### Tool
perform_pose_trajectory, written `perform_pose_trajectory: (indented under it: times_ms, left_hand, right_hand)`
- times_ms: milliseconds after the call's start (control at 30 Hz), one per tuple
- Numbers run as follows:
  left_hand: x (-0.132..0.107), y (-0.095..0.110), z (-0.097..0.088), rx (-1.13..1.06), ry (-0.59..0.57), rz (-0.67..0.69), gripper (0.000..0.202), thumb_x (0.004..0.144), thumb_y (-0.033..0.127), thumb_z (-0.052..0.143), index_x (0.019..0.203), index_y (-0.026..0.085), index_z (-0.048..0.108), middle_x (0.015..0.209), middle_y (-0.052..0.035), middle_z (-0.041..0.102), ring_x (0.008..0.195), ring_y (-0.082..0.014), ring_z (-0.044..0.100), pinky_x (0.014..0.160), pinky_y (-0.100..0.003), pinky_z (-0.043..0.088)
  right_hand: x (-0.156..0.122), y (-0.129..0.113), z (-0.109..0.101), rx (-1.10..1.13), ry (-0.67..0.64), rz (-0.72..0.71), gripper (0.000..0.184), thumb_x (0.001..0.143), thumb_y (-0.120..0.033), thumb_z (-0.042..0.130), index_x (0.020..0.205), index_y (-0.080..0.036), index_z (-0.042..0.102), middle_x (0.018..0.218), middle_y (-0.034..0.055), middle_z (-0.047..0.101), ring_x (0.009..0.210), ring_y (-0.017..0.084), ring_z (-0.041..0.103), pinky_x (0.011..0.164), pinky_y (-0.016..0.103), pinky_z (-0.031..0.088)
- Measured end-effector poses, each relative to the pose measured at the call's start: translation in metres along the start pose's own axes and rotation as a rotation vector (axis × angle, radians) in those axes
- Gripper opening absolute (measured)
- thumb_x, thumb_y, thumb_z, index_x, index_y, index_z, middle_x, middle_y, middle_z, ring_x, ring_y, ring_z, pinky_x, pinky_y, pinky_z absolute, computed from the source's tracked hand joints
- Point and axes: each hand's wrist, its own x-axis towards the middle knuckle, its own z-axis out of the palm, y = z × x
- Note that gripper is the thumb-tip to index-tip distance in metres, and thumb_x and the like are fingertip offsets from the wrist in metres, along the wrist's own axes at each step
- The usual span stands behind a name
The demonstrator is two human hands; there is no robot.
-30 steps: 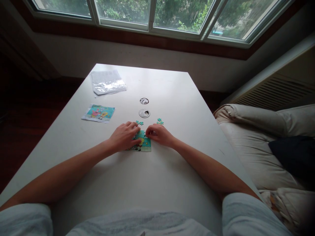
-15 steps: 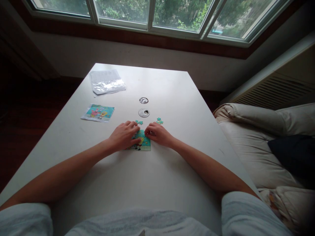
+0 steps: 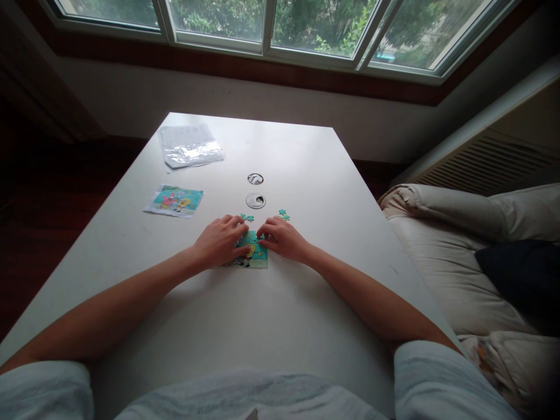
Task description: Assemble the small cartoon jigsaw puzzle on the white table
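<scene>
A partly covered jigsaw puzzle [image 3: 258, 255] with a yellow cartoon figure on a teal ground lies flat on the white table. My left hand [image 3: 222, 240] rests over its left side, fingers stretched out and thumb lying on the picture. At the upper right edge, my right hand [image 3: 280, 238] touches the puzzle with curled fingers; its thumb and index fingertips look slightly apart, and I make out no piece between them. Small teal loose pieces [image 3: 247, 218] lie just beyond my left fingertips. More loose pieces [image 3: 284, 215] sit past my right knuckles.
On the left lies a picture sheet [image 3: 178, 201] with the cartoon figures. Behind it are papers in a clear plastic sleeve [image 3: 192, 146]. Two round inserts [image 3: 255, 201] are set in the tabletop [image 3: 245, 326]. A cream sofa [image 3: 429, 256] stands along the right.
My right thumb and index finger have parted slightly at the puzzle's upper right edge. The left hand and the loose pieces stay where they were.
</scene>
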Motion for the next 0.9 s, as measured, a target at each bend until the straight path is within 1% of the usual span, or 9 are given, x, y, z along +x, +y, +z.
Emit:
perform_pose_trajectory:
  times_ms: [100,167,300,433,500,567,633,767,900]
  left_hand:
    - [0.0,-0.001,0.002,0.007,0.003,0.0,0.043,0.091,0.054,0.063,0.121,0.023,0.06,0.13,-0.0114,0.06,0.118,-0.03,0.055,0.095,-0.043,0.048]
    - [0.0,-0.003,0.003,0.004,0.003,0.001,0.043,0.089,0.054,0.064,0.119,0.023,0.061,0.13,-0.011,0.061,0.117,-0.03,0.056,0.095,-0.043,0.048]
    - [0.0,-0.007,0.002,-0.033,0.007,0.008,0.039,0.088,0.054,0.066,0.113,0.024,0.063,0.128,-0.0088,0.062,0.113,-0.0286,0.058,0.091,-0.04,0.049]
    - [0.005,-0.016,0.004,-0.078,0.041,-0.042,0.024,0.095,0.046,0.056,0.1,0.025,0.067,0.118,-0.0048,0.068,0.105,-0.0248,0.061,0.082,-0.036,0.05]
    - [0.01,-0.022,0.008,-0.088,0.097,-0.114,0.023,0.097,0.041,0.052,0.103,0.025,0.068,0.112,-0.0045,0.07,0.102,-0.024,0.062,0.079,-0.035,0.049]
    - [0.015,-0.029,0.012,-0.092,0.159,-0.19,0.025,0.097,0.038,0.052,0.11,0.024,0.068,0.109,-0.0049,0.07,0.098,-0.0234,0.063,0.079,-0.036,0.049]
    - [0.02,-0.035,0.017,-0.099,0.196,-0.22,0.027,0.097,0.037,0.053,0.116,0.024,0.068,0.108,-0.0053,0.069,0.097,-0.0234,0.062,0.081,-0.036,0.049]
    - [0.027,-0.043,0.024,-0.107,0.191,-0.159,0.035,0.096,0.036,0.054,0.129,0.027,0.066,0.109,-0.0064,0.065,0.1,-0.0242,0.06,0.082,-0.036,0.049]
    - [0.028,-0.045,0.026,-0.128,0.195,-0.117,0.029,0.097,0.033,0.053,0.119,0.029,0.072,0.105,-0.0062,0.063,0.1,-0.0238,0.058,0.084,-0.036,0.049]
  right_hand:
    - [0.0,-0.002,0.001,-0.042,0.002,0.001,0.007,0.088,-0.023,0.069,0.095,-0.021,0.068,0.093,0.0054,0.063,0.093,0.021,0.053,0.085,0.032,0.04]
    - [0.0,-0.002,0.0,-0.024,0.02,0.031,0.006,0.086,-0.019,0.068,0.092,-0.02,0.066,0.091,0.0041,0.063,0.091,0.019,0.053,0.083,0.031,0.04]
    - [0.0,0.003,-0.006,0.086,0.062,0.168,0.007,0.083,-0.014,0.063,0.085,-0.02,0.061,0.08,-0.0008,0.062,0.076,0.015,0.053,0.072,0.026,0.038]
    - [-0.002,0.011,-0.013,0.083,0.084,0.274,0.009,0.081,-0.014,0.062,0.087,-0.021,0.062,0.077,-0.0013,0.062,0.071,0.014,0.052,0.066,0.025,0.035]
    - [-0.002,0.014,-0.014,0.036,0.095,0.278,0.009,0.081,-0.013,0.062,0.086,-0.021,0.063,0.076,-0.0009,0.062,0.074,0.015,0.052,0.067,0.026,0.035]
    - [-0.002,0.015,-0.014,-0.014,0.105,0.267,0.008,0.081,-0.014,0.062,0.085,-0.021,0.062,0.076,-0.0001,0.062,0.077,0.016,0.052,0.069,0.027,0.035]
    - [-0.001,0.016,-0.013,-0.053,0.111,0.266,0.007,0.082,-0.015,0.062,0.085,-0.021,0.062,0.077,0.0006,0.062,0.079,0.017,0.052,0.071,0.028,0.035]
    - [0.0,0.017,-0.012,-0.071,0.11,0.294,0.007,0.083,-0.017,0.062,0.088,-0.022,0.062,0.077,0.0005,0.062,0.077,0.017,0.051,0.071,0.028,0.034]
    - [0.001,0.017,-0.014,-0.066,0.103,0.314,0.006,0.084,-0.017,0.061,0.088,-0.022,0.063,0.075,-0.0002,0.061,0.075,0.017,0.052,0.068,0.028,0.033]
